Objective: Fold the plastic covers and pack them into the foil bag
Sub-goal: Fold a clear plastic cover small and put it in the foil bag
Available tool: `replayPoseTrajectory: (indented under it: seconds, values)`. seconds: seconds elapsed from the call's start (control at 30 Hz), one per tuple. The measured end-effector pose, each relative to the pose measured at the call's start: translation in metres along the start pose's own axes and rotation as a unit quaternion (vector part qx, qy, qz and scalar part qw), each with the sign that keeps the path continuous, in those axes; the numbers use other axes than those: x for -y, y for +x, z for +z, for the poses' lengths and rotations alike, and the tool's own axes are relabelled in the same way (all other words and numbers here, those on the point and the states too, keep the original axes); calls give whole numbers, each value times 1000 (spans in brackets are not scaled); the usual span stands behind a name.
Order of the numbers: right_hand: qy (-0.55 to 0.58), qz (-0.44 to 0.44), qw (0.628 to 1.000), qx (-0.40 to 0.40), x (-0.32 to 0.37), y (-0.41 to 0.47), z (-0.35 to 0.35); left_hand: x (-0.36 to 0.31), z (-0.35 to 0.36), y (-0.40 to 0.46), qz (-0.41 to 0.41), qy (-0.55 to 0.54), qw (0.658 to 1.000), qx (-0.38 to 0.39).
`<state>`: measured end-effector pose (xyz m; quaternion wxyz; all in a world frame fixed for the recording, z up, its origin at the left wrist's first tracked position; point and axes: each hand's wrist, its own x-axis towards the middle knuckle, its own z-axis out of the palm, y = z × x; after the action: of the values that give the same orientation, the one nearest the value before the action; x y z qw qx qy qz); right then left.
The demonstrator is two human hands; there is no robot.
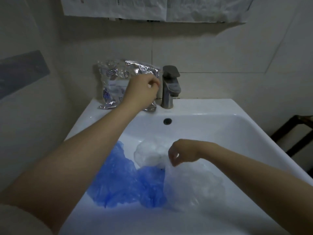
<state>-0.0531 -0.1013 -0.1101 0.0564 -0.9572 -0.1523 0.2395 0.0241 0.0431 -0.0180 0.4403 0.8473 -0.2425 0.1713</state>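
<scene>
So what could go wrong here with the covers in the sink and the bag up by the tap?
1. The foil bag stands propped on the narrow sink ledge beside the faucet; the left hand reaching at it could tip it into the basin.
2. The right hand pinches only an edge of the clear cover, so the thin plastic may slip or stretch.

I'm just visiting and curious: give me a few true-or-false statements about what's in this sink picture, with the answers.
1. The foil bag stands left of the faucet. True.
2. The blue covers hang on the wall. False: they lie in the sink.
3. The right hand pinches a clear cover. True.
4. The left hand turns the faucet. False: it reaches to the foil bag.
</scene>
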Motion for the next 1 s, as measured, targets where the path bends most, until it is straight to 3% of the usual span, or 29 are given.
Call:
replayPoseTrajectory:
  seconds: [0.1,0.23,0.3,0.4,0.5,0.57,0.63,0.7,0.8,0.83,0.9,1.0]
  values:
    - [33,21,981,-188,-14,-9,-4,-7,11,-35,-7,-18,998,55]
    - [162,54,899,-403,-26,-27,-18,3,33,-66,-85,-34,975,204]
    - [305,14,863,-402,-25,-36,-23,5,43,-73,-116,-48,964,235]
    - [518,-53,784,-339,-25,-49,-24,7,56,-77,-128,-57,967,213]
    - [530,-16,728,-434,-40,-47,-22,16,63,-77,-150,-4,972,182]
    - [494,27,734,-465,-49,-45,-18,19,65,-78,-197,-41,967,159]
    - [423,17,801,-424,-50,-47,-11,19,68,-76,-267,-139,947,115]
    - [349,-32,857,-377,-42,-47,-3,14,70,-73,-342,-244,905,68]
    - [195,-40,903,-380,-29,-37,3,7,70,-71,-414,-404,814,49]
    - [168,-19,908,-382,-26,-34,3,7,71,-72,-416,-438,794,62]
    - [214,20,898,-384,-28,-27,2,10,71,-74,-390,-446,799,104]
    - [419,50,827,-372,-41,-26,5,16,63,-76,-350,-416,826,147]
